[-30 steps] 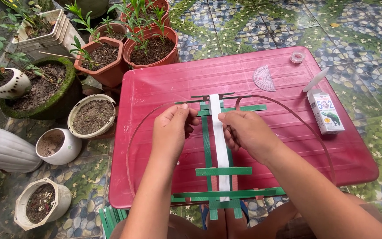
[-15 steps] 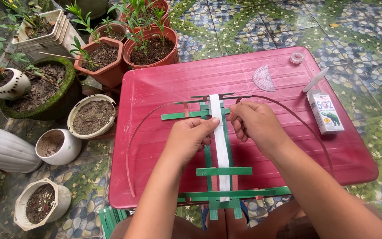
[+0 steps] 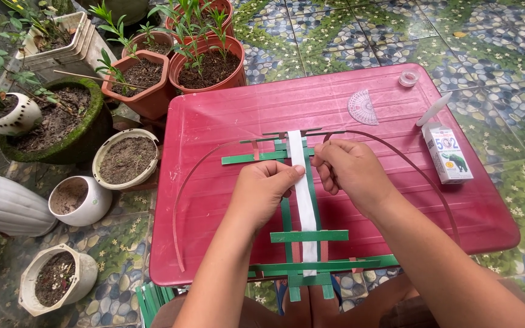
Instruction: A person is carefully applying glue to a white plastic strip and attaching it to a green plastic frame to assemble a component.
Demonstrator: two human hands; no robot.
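Potted plants (image 3: 147,79) ring a red table (image 3: 226,115) where green strips (image 3: 256,157) cross a white strip (image 3: 302,200). Left hand (image 3: 268,188) pinches that white strip; right hand (image 3: 350,170) is closed around the curved thin rod (image 3: 396,155). Three crosspieces sit woven; upper weaving looks unfinished.

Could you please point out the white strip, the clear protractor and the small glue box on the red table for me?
white strip (image 3: 305,209), head view, on its bare middle stretch below the hands.
clear protractor (image 3: 363,108), head view, on the middle of its half-disc.
small glue box (image 3: 448,155), head view, on its front face.
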